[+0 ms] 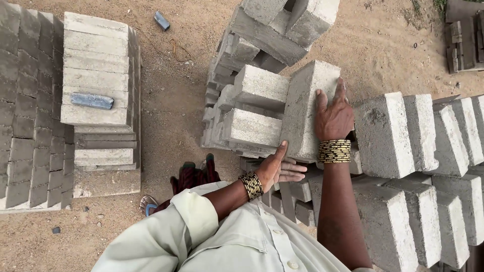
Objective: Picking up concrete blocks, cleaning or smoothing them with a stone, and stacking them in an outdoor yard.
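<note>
Grey concrete block [306, 108] is gripped by both hands. Right hand [334, 120] lies flat on top, fingers spread; left hand [279, 168] clasps its near end. Stacked blocks [403, 166] sit right.

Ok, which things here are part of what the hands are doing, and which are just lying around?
In hand:
- concrete block, gripped by right hand and left hand
- block pile it leans against

Lying about:
- paver stack
- blue-grey bar
- cord on sand
</note>
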